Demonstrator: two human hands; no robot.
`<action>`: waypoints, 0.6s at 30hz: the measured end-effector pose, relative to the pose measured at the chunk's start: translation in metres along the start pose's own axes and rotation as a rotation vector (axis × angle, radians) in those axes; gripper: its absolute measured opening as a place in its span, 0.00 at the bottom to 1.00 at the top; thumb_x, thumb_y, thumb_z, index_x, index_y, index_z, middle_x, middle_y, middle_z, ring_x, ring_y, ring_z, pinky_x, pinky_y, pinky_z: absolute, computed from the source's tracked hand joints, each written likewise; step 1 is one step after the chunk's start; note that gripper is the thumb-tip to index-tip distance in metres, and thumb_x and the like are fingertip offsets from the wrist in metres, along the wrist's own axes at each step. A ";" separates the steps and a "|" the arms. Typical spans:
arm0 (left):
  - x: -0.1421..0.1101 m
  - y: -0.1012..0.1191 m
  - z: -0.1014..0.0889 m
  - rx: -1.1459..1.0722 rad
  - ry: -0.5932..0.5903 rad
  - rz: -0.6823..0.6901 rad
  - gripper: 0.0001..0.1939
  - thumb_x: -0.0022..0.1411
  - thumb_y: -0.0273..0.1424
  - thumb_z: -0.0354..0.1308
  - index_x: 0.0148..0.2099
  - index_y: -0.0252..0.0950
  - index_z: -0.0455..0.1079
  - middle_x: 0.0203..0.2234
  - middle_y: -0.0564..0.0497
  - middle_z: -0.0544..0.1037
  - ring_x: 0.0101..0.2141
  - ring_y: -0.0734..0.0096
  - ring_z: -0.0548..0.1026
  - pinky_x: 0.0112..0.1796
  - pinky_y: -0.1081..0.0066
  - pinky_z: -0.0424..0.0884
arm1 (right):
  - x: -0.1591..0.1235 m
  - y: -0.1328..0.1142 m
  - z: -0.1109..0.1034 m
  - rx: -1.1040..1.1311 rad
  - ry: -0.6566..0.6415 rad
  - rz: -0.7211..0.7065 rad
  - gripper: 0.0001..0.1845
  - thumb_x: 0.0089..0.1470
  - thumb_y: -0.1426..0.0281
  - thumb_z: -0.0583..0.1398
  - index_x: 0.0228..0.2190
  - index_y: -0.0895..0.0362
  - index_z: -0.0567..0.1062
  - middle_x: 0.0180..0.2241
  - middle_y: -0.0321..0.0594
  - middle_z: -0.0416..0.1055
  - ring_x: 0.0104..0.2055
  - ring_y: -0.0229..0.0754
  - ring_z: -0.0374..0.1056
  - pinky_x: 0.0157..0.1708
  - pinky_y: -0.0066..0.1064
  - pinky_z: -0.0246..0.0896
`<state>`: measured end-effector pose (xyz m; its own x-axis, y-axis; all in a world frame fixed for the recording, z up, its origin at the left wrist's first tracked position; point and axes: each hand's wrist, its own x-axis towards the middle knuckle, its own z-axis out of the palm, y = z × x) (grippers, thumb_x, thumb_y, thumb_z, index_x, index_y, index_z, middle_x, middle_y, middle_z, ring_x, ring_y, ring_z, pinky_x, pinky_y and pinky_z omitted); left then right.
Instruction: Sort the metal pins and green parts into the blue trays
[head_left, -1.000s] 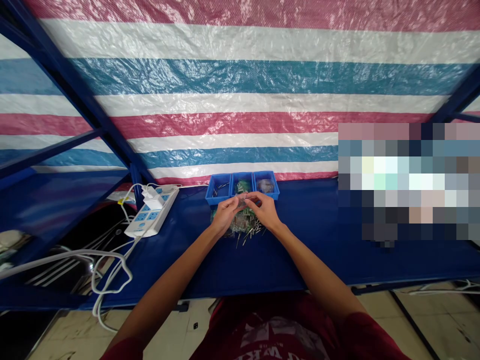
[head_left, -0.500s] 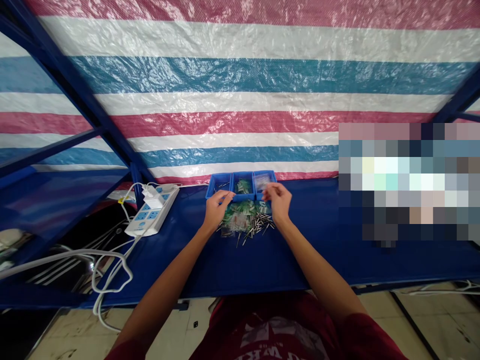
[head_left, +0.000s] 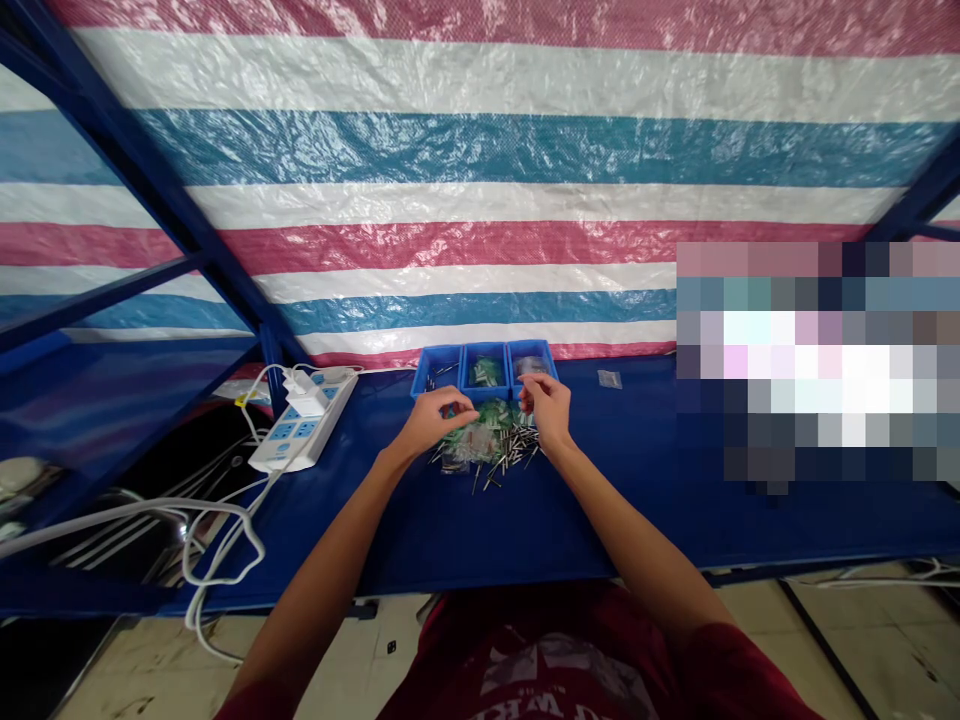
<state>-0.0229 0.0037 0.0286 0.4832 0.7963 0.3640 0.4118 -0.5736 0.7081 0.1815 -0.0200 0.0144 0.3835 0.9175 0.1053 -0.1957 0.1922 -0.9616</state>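
My left hand (head_left: pixel 435 418) hovers at the left edge of a loose pile, thumb and fingers apart with nothing visible between them. On the right, my right hand (head_left: pixel 550 408) is half curled above the pile, near the right-hand blue bin; its fingertips are apart and appear to hold nothing. The pile has small clear and green plastic bags (head_left: pixel 480 442) and many thin metal pieces like drill bits (head_left: pixel 514 446). A small clear plastic bag (head_left: pixel 610 379) lies by itself on the blue tabletop, right of my right hand.
Behind the pile stand three joined blue bins: left (head_left: pixel 437 372) with thin metal pieces, middle (head_left: pixel 485 372) with green bags, right (head_left: pixel 529 365) with clear bags. A power strip (head_left: pixel 304 420) with white cables lies left. A striped sheet (head_left: pixel 480 200) hangs behind. The far right is blurred out.
My hands were together over the pile, then moved apart. A clear bag, blurred near my right hand half a second ago, now seems to be the one on the tabletop to the right.
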 end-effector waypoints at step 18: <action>-0.008 0.010 0.012 0.385 -0.674 0.157 0.09 0.52 0.33 0.69 0.35 0.38 0.73 0.35 0.51 0.69 0.40 0.62 0.69 0.44 0.69 0.56 | 0.005 0.009 -0.002 -0.294 -0.201 -0.067 0.09 0.47 0.66 0.57 0.24 0.56 0.76 0.16 0.31 0.66 0.16 0.34 0.58 0.18 0.27 0.53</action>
